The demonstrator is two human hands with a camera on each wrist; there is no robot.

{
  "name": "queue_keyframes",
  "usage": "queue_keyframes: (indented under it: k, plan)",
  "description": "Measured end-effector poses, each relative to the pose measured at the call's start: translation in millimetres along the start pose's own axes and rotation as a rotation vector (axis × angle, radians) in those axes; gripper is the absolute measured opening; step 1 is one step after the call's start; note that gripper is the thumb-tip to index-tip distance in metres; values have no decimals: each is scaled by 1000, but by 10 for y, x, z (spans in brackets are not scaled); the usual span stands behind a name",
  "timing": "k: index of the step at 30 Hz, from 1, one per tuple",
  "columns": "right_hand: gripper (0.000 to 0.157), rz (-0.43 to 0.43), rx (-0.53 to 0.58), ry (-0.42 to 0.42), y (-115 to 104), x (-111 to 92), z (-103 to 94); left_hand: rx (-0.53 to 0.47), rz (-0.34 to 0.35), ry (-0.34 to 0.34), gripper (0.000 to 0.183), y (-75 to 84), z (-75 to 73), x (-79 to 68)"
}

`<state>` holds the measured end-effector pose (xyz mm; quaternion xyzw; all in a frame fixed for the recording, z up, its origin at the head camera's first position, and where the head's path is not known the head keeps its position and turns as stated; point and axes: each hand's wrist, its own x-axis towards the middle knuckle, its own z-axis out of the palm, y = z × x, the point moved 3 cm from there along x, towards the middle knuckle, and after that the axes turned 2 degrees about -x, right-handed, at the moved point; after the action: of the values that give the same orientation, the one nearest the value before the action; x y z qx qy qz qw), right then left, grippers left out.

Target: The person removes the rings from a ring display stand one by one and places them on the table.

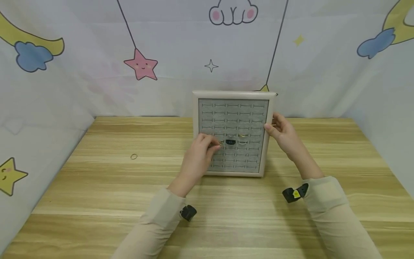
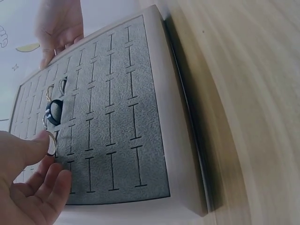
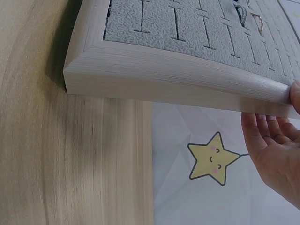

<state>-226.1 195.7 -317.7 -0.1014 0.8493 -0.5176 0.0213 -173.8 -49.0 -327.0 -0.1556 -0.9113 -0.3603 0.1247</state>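
Observation:
A ring display board [image 1: 233, 95], a pale wooden frame around a grey slotted pad [image 1: 233, 115], stands leaning back slightly on the table. My left hand [image 1: 198, 155] pinches a thin ring [image 2: 55, 142] between thumb and index finger, right at a slot left of the black ring [image 1: 230, 142]. Its other fingers curl near the pad. With thumb on the front and fingers behind, my right hand [image 1: 285, 136] grips the frame's right side. Beside the black ring sit a gold ring [image 1: 242, 135] and two silvery rings, one at the lower right [image 1: 242, 143].
A loose thin ring [image 1: 134, 159] lies on the wooden table [image 1: 97, 194], well left of the board. Behind the board hangs a white cloth backdrop [image 1: 181, 43] printed with stars and clouds. Black wrist straps [image 1: 188, 213] show at both cuffs.

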Motion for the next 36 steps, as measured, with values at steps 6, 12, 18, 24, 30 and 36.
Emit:
queue_keyframes:
  k: [6,12,18,24,30,36]
  plan:
    - [54,8,-2,-5,4,8,5,-133,-74,-37,13,-53,-44,17]
    - [54,2,12,-2,-1,5,2,-224,-111,53,14,-158,-218,30]
    - [53,5,19,-3,-10,4,1,-252,-215,202,26,-375,-470,42]
    - [54,11,20,-12,-9,7,0,-195,-298,271,37,-700,-678,13]
    - [55,15,17,-17,1,2,-11,-147,-463,250,40,-1125,-777,-86]
    - [54,8,18,-12,-1,3,-5,-91,-602,204,40,-1480,-848,-241]
